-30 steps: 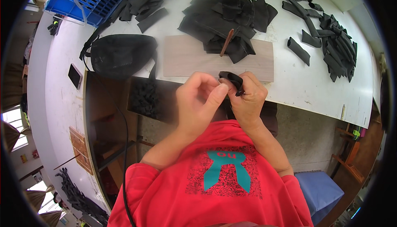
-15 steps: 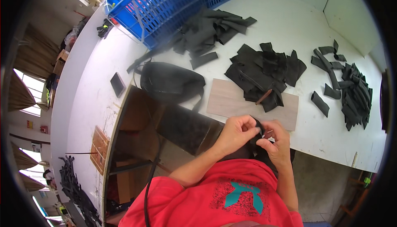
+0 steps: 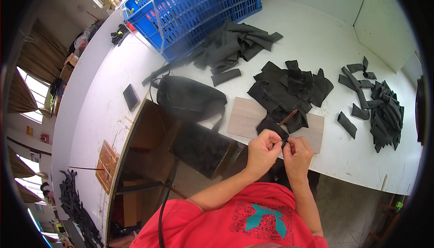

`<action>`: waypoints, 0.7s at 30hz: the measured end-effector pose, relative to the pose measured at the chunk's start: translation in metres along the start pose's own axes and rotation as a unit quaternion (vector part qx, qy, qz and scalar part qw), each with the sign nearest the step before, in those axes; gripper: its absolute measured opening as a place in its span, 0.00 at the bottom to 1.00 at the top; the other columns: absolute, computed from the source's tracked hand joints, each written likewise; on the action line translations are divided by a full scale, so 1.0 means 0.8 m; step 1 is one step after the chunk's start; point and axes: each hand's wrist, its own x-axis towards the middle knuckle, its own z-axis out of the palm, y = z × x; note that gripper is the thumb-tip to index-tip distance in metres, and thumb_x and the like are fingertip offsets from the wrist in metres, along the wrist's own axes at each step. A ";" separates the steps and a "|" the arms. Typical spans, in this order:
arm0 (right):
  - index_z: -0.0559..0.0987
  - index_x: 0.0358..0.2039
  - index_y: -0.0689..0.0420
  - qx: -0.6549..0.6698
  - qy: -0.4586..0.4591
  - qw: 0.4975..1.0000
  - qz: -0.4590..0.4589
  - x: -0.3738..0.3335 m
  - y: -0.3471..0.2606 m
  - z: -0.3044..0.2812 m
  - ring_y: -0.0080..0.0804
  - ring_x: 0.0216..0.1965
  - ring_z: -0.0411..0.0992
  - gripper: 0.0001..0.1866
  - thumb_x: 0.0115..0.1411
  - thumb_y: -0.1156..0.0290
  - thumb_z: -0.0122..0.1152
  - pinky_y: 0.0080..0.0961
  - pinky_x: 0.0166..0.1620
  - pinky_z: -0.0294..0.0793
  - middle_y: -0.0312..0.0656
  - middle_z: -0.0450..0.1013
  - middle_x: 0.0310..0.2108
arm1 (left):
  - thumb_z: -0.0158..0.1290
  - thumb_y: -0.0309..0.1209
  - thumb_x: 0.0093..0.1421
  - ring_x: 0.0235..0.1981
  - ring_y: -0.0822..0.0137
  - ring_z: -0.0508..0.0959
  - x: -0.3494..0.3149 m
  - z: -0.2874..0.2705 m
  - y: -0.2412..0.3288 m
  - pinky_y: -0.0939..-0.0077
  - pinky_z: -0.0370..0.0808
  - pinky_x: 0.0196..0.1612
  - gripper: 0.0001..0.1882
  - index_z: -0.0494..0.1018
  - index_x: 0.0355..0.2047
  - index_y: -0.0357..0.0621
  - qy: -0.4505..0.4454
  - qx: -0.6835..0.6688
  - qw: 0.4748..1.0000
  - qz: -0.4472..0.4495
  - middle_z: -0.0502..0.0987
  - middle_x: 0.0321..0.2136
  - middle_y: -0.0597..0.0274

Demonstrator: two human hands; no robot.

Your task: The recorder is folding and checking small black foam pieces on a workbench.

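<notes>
Both hands meet at the table's near edge, fingertips almost touching. My left hand (image 3: 263,154) pinches one end of a black fabric strip (image 3: 272,126), and my right hand (image 3: 297,158) pinches that same end from the other side. The strip's free part reaches away from me over the light wooden board (image 3: 243,116). Exactly what the fingertips do with the fabric is hidden. Just beyond lies a heap of black fabric pieces (image 3: 289,90), partly on the board. A thin brown stick-like tool (image 3: 288,117) rests against the heap's near side.
A blue plastic crate (image 3: 190,15) stands at the back left, with loose black strips (image 3: 239,42) before it. A black bag (image 3: 190,98) and a phone (image 3: 130,97) lie to the left. More black pieces (image 3: 386,117) are piled at the right. A black cable (image 3: 168,189) hangs beside my left arm.
My hands have drawn together at the fingertips. The black strip, earlier mostly hidden between them, now spreads out beyond my fingers over the board. The whole view has shifted slightly.
</notes>
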 end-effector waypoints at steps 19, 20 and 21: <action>0.68 0.24 0.58 0.577 -0.211 0.718 0.327 -0.006 0.013 -0.007 0.20 0.21 0.61 0.06 0.55 0.72 0.50 0.16 0.25 0.62 0.34 0.63 0.19 | 0.47 0.20 0.47 0.18 0.68 0.74 0.004 -0.003 0.015 0.78 0.68 0.20 0.05 0.70 0.27 0.36 0.025 0.120 0.992 -0.012 0.74 0.23 0.53; 0.68 0.23 0.58 0.577 -0.200 0.723 0.322 -0.006 0.015 -0.006 0.20 0.21 0.62 0.06 0.55 0.71 0.50 0.16 0.25 0.62 0.33 0.63 0.20 | 0.47 0.19 0.47 0.18 0.71 0.74 0.006 -0.005 0.000 0.79 0.68 0.20 0.06 0.69 0.28 0.36 0.005 -0.006 1.000 -0.021 0.74 0.23 0.55; 0.69 0.23 0.58 0.577 -0.194 0.728 0.314 -0.003 0.014 -0.003 0.19 0.21 0.62 0.06 0.56 0.71 0.50 0.16 0.25 0.63 0.33 0.64 0.20 | 0.47 0.18 0.48 0.19 0.73 0.74 0.010 -0.008 -0.014 0.80 0.69 0.19 0.07 0.68 0.30 0.36 -0.009 -0.132 0.991 -0.030 0.75 0.23 0.57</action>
